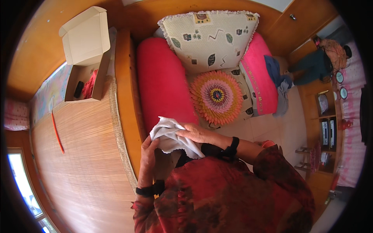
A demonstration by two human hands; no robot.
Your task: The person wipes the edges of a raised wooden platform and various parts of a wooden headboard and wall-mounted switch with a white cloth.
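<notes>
A crumpled white cloth point(169, 136) hangs between my two hands, in front of my body. My left hand point(147, 150) pinches its left edge between thumb and fingers. Over its upper right part lies my right hand point(193, 133), closed on the fabric with the fingers pointing left. Some fingertips are hidden in the folds. Beyond the hands stands a sofa seat with a bright pink armrest point(161, 77) and a round, layered pink and yellow mat point(217, 95).
A bed with a bamboo mat point(85, 143) runs along the left. On it are an open cardboard box point(86, 39) with red and black items and an orange-handled swatter point(57, 132). A patterned cushion point(210, 37) leans at the back. Another person point(316, 64) stands at the far right.
</notes>
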